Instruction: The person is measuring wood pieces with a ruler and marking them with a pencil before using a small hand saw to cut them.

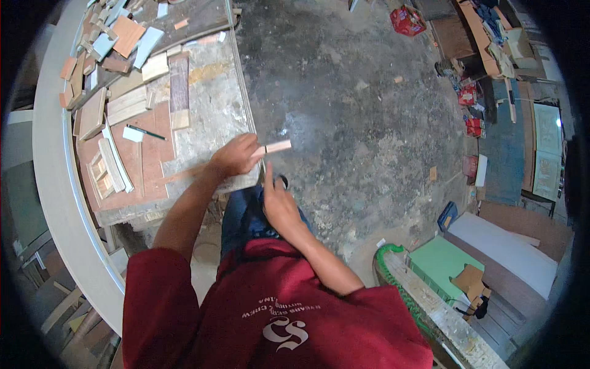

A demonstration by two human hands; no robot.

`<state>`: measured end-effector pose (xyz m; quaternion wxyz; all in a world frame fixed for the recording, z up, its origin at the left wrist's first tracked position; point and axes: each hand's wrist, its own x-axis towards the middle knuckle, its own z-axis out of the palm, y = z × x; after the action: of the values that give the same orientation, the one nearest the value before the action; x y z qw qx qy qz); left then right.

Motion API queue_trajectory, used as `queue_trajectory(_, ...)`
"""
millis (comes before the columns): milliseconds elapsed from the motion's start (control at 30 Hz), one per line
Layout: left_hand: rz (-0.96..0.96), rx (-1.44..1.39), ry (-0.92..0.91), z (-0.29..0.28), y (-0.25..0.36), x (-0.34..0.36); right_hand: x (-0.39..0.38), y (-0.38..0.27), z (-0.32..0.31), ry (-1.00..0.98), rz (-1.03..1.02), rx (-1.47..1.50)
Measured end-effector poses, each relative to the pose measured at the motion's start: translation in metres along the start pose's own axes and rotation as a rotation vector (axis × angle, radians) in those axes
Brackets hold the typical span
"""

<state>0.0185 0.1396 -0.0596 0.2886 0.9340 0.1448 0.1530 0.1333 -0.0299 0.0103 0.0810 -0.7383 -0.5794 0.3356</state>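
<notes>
My left hand (239,154) is closed on a short, pale wooden strip (279,144) at the front right corner of the worn bench (218,104); the strip juts past the edge, with a narrow dark line across it. Just below, my right hand (279,206) has its index finger stretched toward the strip and the other fingers curled. A dark, rounded shape shows behind those fingers; I cannot make out what it is. A thin reddish wooden length (184,174) lies left of my left hand. A pencil (146,132) rests on a reddish board farther left.
Wood offcuts (129,34) and stacked pieces cover the bench's back and left. Concrete floor (350,111) stretches to the right, with a red bag (407,20), a cluttered shelf (485,34) and leaning panels (504,252) along the far side. A green coiled hose (387,258) hangs at lower right.
</notes>
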Motion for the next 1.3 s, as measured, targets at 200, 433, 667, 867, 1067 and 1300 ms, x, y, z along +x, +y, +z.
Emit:
queue_trajectory(200,-0.033,-0.083,-0.009,-0.004,0.001,0.002,0.013,0.005,0.014,0.163,-0.067,-0.024)
queue_trajectory(433,-0.046,-0.175,0.021,0.001,0.004,0.009,0.022,0.005,-0.004,0.139,-0.033,0.02)
queue_trajectory(667,-0.079,-0.152,0.004,-0.002,0.0,-0.004,0.004,-0.001,-0.001,0.057,-0.038,0.015)
queue_trajectory(867,-0.147,-0.29,0.084,0.001,-0.001,0.003,0.026,0.01,0.0,0.132,-0.055,0.062)
queue_trajectory(1067,-0.109,-0.249,0.136,-0.001,-0.01,0.002,0.034,0.01,-0.005,0.115,-0.081,0.05)
queue_trajectory(1300,-0.129,-0.05,0.15,0.009,-0.009,-0.005,-0.002,0.002,-0.007,0.009,0.002,0.006)
